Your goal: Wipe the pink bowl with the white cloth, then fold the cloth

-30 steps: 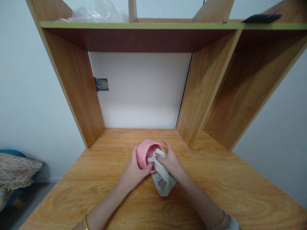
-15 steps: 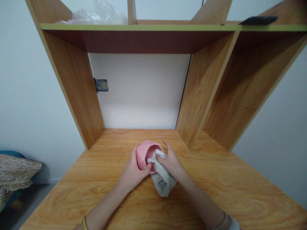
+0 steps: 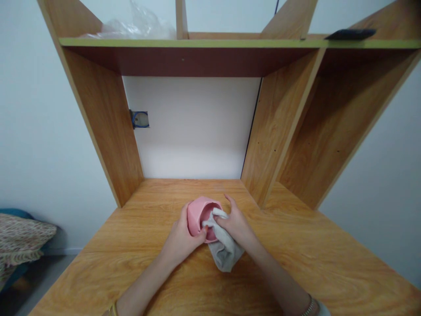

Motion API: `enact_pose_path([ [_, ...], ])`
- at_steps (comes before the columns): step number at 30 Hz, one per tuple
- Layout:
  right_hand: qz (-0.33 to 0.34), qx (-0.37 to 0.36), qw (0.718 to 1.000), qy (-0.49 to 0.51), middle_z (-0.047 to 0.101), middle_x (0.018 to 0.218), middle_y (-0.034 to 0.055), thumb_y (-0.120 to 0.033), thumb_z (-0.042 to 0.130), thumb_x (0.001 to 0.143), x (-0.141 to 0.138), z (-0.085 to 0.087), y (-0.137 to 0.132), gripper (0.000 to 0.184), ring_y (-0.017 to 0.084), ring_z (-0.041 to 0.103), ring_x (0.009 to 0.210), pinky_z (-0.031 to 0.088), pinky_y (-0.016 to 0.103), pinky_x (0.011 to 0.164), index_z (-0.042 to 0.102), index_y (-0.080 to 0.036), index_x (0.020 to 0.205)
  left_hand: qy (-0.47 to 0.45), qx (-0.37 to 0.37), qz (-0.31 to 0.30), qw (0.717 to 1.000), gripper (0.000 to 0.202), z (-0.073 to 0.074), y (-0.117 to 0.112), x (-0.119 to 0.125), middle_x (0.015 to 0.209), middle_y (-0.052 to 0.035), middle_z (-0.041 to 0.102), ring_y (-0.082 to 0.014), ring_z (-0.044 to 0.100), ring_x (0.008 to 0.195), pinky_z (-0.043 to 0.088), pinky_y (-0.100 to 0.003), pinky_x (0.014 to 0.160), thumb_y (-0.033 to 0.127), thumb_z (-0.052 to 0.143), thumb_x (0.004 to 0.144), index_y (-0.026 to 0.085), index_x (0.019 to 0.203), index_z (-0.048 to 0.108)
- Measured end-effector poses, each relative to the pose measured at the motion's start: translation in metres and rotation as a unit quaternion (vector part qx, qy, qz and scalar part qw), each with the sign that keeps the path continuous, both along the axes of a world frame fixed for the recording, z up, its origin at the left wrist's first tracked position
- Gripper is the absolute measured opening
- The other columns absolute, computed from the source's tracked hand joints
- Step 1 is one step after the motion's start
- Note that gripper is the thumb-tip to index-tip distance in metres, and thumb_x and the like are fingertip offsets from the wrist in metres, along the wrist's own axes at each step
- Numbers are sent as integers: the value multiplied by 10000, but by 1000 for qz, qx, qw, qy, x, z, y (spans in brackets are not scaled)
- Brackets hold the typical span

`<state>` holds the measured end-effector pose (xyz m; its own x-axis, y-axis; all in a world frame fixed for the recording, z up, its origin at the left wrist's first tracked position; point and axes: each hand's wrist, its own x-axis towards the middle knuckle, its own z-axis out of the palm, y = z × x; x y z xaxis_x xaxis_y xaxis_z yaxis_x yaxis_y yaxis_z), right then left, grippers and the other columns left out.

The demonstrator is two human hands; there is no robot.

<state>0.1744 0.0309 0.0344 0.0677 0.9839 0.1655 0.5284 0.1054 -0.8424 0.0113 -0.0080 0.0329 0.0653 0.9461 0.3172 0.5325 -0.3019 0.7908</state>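
Note:
A small pink bowl [image 3: 196, 213] is tilted on its side near the middle of the wooden desk [image 3: 312, 263], its opening turned toward the right. My left hand [image 3: 180, 239] grips the bowl's left side and lower rim. My right hand [image 3: 234, 226] holds a grey-white cloth [image 3: 223, 250] and presses one end of it into the bowl's opening. The rest of the cloth hangs down onto the desk between my wrists.
A wooden hutch rises behind the desk, with a side panel [image 3: 105, 131] at left and a divider [image 3: 276, 131] at right. On the upper shelf lie a clear plastic bag [image 3: 131, 26] and a dark flat object [image 3: 350, 34]. A patterned cushion [image 3: 19, 239] sits at far left.
The hands, bowl and cloth keep nearly the same pose. The whole scene has slid slightly down in view, and the cloth end sits a little deeper in the bowl.

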Motion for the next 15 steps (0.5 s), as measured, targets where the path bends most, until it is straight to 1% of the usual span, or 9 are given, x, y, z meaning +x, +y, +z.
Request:
enact_pose_path([
  [4, -7, 5, 999, -42, 616, 743, 38, -193, 563, 631, 1, 4, -3, 758, 153, 557, 611, 392, 220, 531, 248, -116, 1316, 3, -9, 0, 1000, 625, 2, -1, 0, 1118, -113, 561, -241, 548, 976, 418, -361, 844, 280, 559, 689, 144, 1250, 319],
  [7, -7, 11, 997, -75, 611, 676, 18, -172, 544, 652, 1, 4, -5, 749, 152, 559, 577, 378, 211, 513, 229, -144, 1331, -10, -5, -4, 1000, 603, 1, 0, 0, 1108, -105, 579, -239, 561, 971, 419, -354, 854, 257, 552, 679, 152, 1238, 352],
  [11, -4, 19, 995, -102, 630, 683, 24, -146, 506, 680, 0, 1, -4, 748, 160, 589, 595, 374, 209, 518, 179, -157, 1353, -29, 11, 2, 1000, 620, -7, 3, 0, 1161, -101, 560, -248, 543, 1021, 402, -351, 891, 236, 549, 657, 162, 1247, 371],
  [13, -5, 15, 993, -113, 642, 691, 28, -136, 486, 690, 0, -1, -2, 745, 164, 606, 613, 373, 206, 520, 161, -163, 1360, -30, 8, -6, 999, 624, -10, 6, 0, 1175, -96, 555, -249, 534, 1040, 398, -345, 903, 254, 542, 661, 164, 1253, 368],
  [15, -10, 8, 992, -129, 651, 691, 31, -134, 475, 695, 0, -3, -1, 746, 168, 616, 626, 374, 207, 523, 147, -166, 1364, -24, 2, 10, 1000, 620, -13, 8, 0, 1175, -102, 556, -254, 530, 1049, 386, -344, 918, 262, 537, 651, 152, 1242, 386],
])
